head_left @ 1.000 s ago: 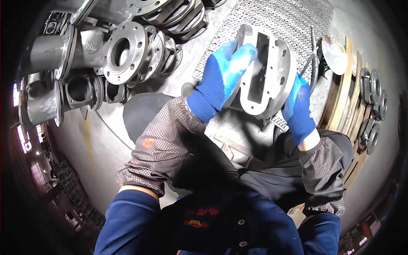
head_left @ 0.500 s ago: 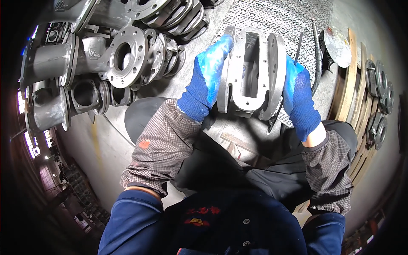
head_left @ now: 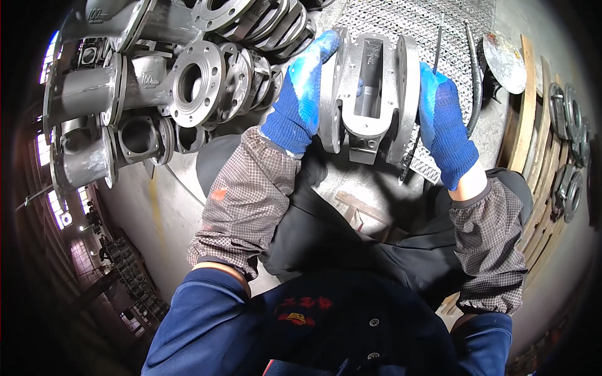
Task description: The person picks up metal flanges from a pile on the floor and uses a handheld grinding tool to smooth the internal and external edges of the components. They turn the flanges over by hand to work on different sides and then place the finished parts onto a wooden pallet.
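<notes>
A grey cast-metal valve body (head_left: pixel 369 129) is held up in front of me, with a round flange on each side and a long slot in its upper face. My left hand (head_left: pixel 306 84), in a blue coated glove, is closed against the left flange (head_left: pixel 330 94). My right hand (head_left: pixel 444 116), in a matching glove, presses on the outside of the right flange (head_left: pixel 407 94). Most fingertips are hidden behind the flanges. A small square lug (head_left: pixel 363 153) shows on the valve body's near end.
Several grey flanged castings (head_left: pixel 199 83) are stacked at the left. A patterned metal sheet (head_left: pixel 414 22) lies beyond the valve body, with a black hose (head_left: pixel 475 75) along its right side. Wooden slats (head_left: pixel 528 106) hold more castings (head_left: pixel 567 191) at the far right.
The valve body has tilted in my hands, so more of its near end and the lug shows. Both hands moved slightly farther away with it. The whole view has shifted a little.
</notes>
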The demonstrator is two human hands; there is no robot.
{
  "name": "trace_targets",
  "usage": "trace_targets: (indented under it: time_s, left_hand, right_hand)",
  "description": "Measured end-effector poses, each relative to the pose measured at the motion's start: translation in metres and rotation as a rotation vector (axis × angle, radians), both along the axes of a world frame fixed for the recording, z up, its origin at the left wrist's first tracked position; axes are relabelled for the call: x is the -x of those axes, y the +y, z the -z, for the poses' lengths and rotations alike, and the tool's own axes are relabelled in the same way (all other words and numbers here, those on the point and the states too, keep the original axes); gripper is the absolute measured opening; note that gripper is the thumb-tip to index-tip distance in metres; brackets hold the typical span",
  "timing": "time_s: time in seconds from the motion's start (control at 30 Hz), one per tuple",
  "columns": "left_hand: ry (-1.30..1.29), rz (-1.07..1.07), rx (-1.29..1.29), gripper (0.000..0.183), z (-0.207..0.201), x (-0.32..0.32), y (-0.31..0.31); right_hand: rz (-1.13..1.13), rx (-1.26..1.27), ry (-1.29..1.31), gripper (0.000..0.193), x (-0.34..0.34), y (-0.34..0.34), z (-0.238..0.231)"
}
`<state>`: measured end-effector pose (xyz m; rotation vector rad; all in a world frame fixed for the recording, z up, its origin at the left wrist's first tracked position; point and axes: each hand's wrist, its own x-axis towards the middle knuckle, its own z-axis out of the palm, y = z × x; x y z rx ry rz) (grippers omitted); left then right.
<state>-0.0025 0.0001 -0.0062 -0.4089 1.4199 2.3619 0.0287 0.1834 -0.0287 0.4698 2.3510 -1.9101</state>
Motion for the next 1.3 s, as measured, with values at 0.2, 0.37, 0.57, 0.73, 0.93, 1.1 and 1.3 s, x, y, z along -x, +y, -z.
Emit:
trace_targets:
  time_s: [0.2,0.37,0.57,0.73,0.93,1.1,1.3]
  left_hand:
    - [0.006,0.067,-0.053,0.03,-0.005,0.004,0.0]
    - [0.022,0.106,-0.282,0.029,-0.001,0.01,-0.002]
    - [0.355,0.062,0.31,0.034,0.004,-0.006,0.0]
    - [0.336,0.091,0.275,0.035,0.001,-0.044,0.01]
    - [0.56,0.097,0.278,0.033,0.008,-0.055,0.01]
    - [0.773,0.298,0.768,0.047,0.005,-0.06,0.005]
    - [0.909,0.327,1.024,0.057,0.012,-0.074,0.008]
  right_hand:
    - [-0.289,-0.52,0.301,0.02,0.005,0.015,0.009]
    - [-0.457,-0.678,0.505,0.028,0.008,0.025,0.008]
    - [-0.086,0.076,-0.073,0.034,-0.007,0.012,0.001]
    - [-0.085,-0.006,0.042,0.033,-0.043,0.016,0.004]
    - [-0.273,-0.322,0.168,0.036,-0.087,0.035,0.027]
    - [0.229,0.212,-0.364,0.041,-0.096,0.018,0.004]
    - [-0.016,1.13,-0.147,0.039,-0.144,0.051,0.054]
